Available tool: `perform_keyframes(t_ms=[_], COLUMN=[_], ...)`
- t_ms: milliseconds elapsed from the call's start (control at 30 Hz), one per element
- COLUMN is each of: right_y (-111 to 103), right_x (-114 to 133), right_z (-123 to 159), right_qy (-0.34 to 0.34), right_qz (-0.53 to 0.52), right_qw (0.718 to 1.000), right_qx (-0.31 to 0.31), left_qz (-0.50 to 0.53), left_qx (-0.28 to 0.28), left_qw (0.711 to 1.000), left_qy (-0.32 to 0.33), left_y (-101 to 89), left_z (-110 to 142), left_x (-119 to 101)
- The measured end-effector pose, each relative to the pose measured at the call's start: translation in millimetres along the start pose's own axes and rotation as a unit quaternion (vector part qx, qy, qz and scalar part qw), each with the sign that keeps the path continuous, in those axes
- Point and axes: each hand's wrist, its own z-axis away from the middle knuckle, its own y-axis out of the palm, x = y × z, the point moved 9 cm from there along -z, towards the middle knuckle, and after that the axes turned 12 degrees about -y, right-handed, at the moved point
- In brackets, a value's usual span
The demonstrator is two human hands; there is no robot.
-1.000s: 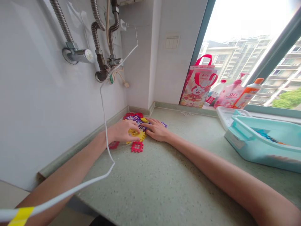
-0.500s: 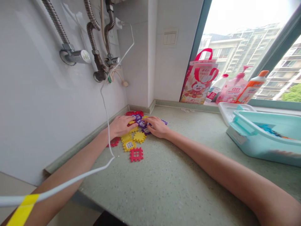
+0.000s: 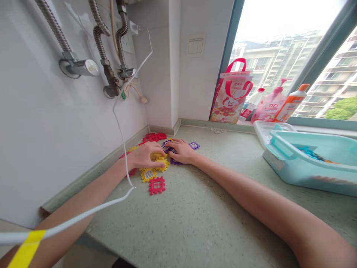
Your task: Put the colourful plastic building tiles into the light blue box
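At centre frame, the left hand (image 3: 145,154) curves wide over yellow pieces (image 3: 148,174); the right hand (image 3: 182,152) covers purple pieces (image 3: 174,162), its grip unclear. Light pressure should prevent scattering.

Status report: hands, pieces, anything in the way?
Left hand at yellow pieces, grip unclear. Right hand over purple pieces, grip unclear. Red piece nearest camera, untouched. Cable crosses view before left wrist.

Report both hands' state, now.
Left hand: half open over yellow pieces; grip cannot be told.
Right hand: bent over purple pieces; grip cannot be told.
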Motion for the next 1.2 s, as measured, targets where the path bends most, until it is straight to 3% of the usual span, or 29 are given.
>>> perform_keyframes(t_ms=[200,500,667,1000,1200], right_y=[-10.6,-9.7,-14.1,-50.3,-79.0], right_x=[2.5,12.8,19.5,29.7,20.6], right_z=[1.1,4.4,19.8,91.9,165.6], right_qy=[-0.021,-0.032,-0.029,-0.025,0.061], right_qz=[0.005,0.025,0.047,0.034,0.016], right_qw=[0.998,0.999,0.998,0.999,0.998], right_qx=[-0.058,-0.012,0.002,-0.008,-0.022], left_qz=[0.013,0.028,0.03,0.007,-0.021], left_qx=[0.019,0.01,0.004,-0.002,-0.047], left_qw=[1.0,1.0,0.999,0.998,0.998], left_qy=[-0.009,-0.006,-0.03,-0.064,-0.046], left_y=[0.4,-5.6,-3.8,-4.2,-11.7], left_z=[1.7,7.3,8.4,9.2,7.6], left_x=[7.2,12.3,17.8,37.4,41.7])
